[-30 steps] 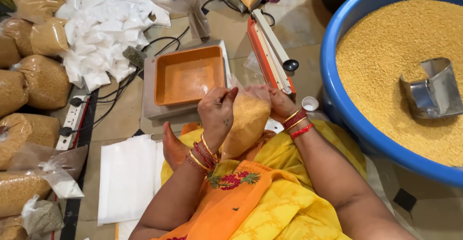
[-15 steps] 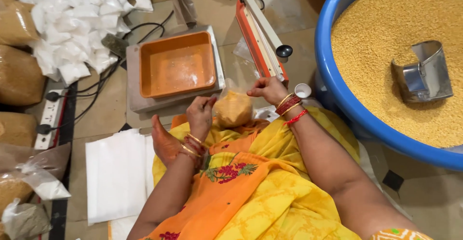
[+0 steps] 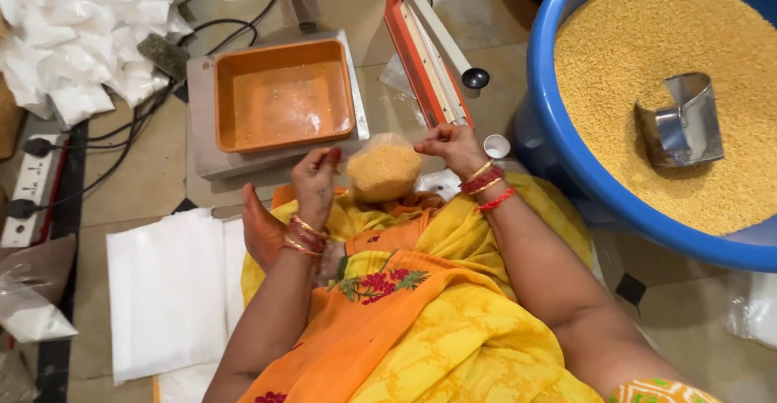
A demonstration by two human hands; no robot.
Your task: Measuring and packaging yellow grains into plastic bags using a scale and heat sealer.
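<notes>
Seated just in front of the orange tray [image 3: 283,95], a person's left hand [image 3: 314,183] and right hand [image 3: 452,146] are pinching a grain-filled clear bag [image 3: 384,170] open-topped, risking spillage if it is tipping.

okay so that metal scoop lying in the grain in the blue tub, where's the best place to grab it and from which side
Probably grip the metal scoop by its raised curved back wall, the part standing clear of the yellow grain. Come from above, over the rim of the blue tub, since the scoop's lower part sits sunk in the grain and its open mouth faces the far side. No handle is visible.
</notes>
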